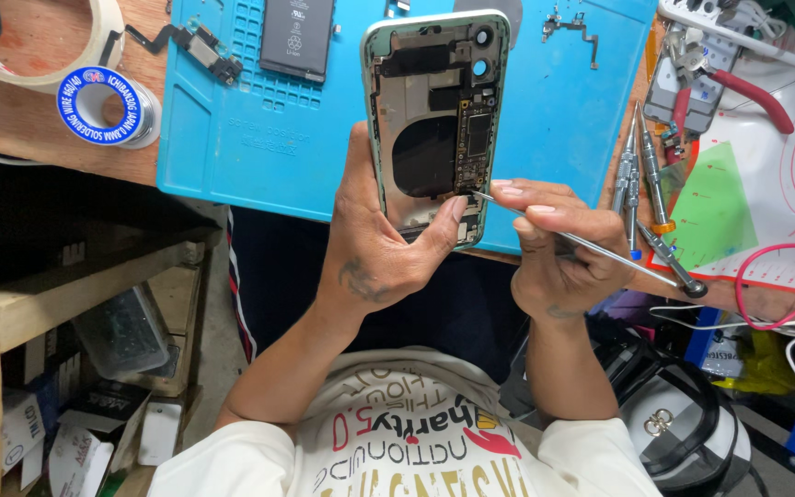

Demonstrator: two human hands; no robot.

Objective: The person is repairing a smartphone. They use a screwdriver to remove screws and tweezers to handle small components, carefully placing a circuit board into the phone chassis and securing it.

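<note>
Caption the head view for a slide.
Left hand holds an opened phone housing upright above a blue mat while right hand sets a thin screwdriver against its lower edge.

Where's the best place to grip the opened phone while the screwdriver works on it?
Probably by the long edges of its lower half, from below and behind, as the left hand does now. The phone stands upright with its open side toward the camera, so the frame edges are safe while the board stays clear for the screwdriver in the right hand.
</note>
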